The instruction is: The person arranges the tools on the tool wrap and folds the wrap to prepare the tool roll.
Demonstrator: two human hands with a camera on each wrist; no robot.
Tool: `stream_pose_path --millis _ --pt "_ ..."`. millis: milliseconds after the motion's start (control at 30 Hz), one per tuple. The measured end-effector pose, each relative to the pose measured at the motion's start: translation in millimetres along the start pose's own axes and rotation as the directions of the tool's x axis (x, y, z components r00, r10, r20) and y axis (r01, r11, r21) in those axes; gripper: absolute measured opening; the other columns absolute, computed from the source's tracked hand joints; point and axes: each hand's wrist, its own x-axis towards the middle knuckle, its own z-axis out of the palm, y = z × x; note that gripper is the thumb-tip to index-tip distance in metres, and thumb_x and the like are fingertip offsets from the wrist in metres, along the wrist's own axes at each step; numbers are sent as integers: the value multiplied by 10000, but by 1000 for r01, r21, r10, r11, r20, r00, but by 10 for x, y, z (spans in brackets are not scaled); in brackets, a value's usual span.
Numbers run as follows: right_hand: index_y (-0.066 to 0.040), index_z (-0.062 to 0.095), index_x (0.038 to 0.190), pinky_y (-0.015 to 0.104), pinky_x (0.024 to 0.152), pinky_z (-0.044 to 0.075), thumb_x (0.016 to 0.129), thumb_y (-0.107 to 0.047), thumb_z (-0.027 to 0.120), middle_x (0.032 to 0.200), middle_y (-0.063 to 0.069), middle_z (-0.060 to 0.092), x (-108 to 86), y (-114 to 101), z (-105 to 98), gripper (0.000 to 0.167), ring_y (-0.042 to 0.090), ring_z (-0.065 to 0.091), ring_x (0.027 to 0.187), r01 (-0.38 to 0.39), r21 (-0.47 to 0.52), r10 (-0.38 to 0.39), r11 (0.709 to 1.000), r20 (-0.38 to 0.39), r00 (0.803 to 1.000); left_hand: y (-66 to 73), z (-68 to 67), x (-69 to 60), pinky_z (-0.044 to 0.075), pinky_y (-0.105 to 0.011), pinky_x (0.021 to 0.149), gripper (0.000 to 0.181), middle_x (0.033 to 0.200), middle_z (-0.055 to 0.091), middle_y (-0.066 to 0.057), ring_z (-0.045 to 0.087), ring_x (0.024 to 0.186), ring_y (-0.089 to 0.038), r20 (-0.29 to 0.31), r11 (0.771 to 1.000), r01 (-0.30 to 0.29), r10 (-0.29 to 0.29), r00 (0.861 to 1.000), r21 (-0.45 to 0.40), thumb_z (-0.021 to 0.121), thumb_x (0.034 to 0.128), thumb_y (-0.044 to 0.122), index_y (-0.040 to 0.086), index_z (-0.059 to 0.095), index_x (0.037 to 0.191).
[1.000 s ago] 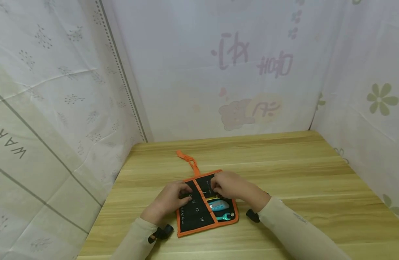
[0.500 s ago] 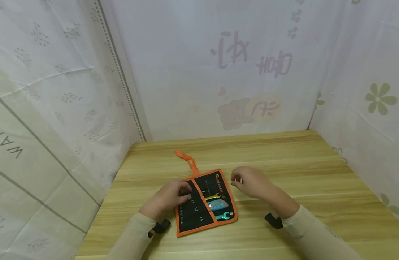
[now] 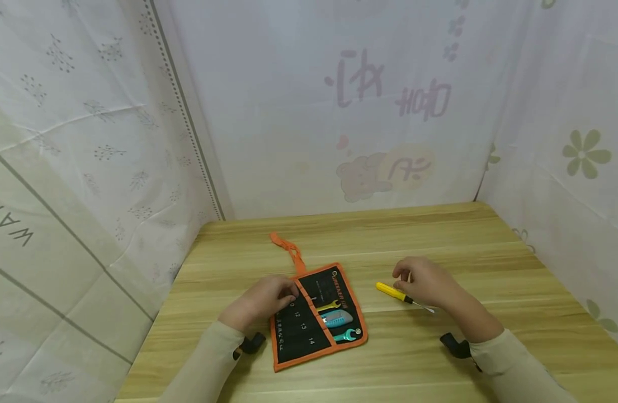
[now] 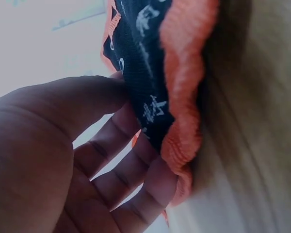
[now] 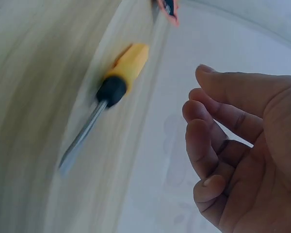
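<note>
A black tool pouch with orange trim (image 3: 293,336) lies unfolded on the table. My left hand (image 3: 258,301) rests on its upper left part with bent, relaxed fingers; in the left wrist view that hand (image 4: 106,141) touches the fabric near the orange edge (image 4: 184,92). Tucked into the pouch are a yellow wrench (image 3: 330,305), a light blue utility knife (image 3: 338,318) and a teal wrench (image 3: 345,336). My right hand (image 3: 432,282) hovers beside a yellow screwdriver (image 3: 391,290). In the right wrist view, the hand (image 5: 247,141) is empty, apart from the screwdriver (image 5: 131,63).
An orange tie strap (image 3: 291,248) extends from the pouch's far edge. The wooden table (image 3: 389,235) is bounded by patterned cloth at the back and both sides.
My right hand has moved right, off the pouch. The yellow screwdriver, not visible before, now shows on the table. My left hand has barely moved.
</note>
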Motion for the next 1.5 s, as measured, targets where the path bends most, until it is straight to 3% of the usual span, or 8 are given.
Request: stream_pose_path --millis 333,567,867,1200,1500 --pt "-101 717 1012 292 610 479 820 -219 803 783 -81 605 -132 285 -30 241 80 549 688 33 14 -34 999 27 999 20 -7 68 457 -259 622 90 790 548 187 515 665 -25 -20 996 -18 19 1000 84 691 926 251 275 692 1013" --pt "-154 710 945 274 607 500 786 -206 829 800 -86 618 -221 469 4 205 99 576 718 8 90 -16 996 93 996 33 20 113 467 -264 655 183 841 569 165 531 719 -34 -17 999 -45 45 999 28 684 931 203 269 681 1101" --pt "-153 695 946 289 601 493 796 -200 821 809 -42 604 -286 521 -31 201 162 559 736 -29 161 3 986 160 987 41 58 128 471 -252 630 223 891 594 154 539 709 -41 2 1000 -9 9 1000 -22 650 952 177 265 693 1151" --pt "-187 693 942 285 620 490 809 -238 811 817 -59 603 -290 575 25 185 148 556 736 -22 163 -4 986 158 987 23 59 121 458 -280 586 198 841 581 138 524 651 -73 2 998 31 -31 1000 -49 646 958 246 268 699 1147" --pt "-182 691 899 279 605 495 821 -196 800 790 -64 611 -295 582 64 135 137 565 709 -10 173 -16 985 149 989 -1 71 134 457 -271 574 194 826 575 150 519 639 -65 8 999 29 -29 1000 -35 641 961 269 282 701 1144"
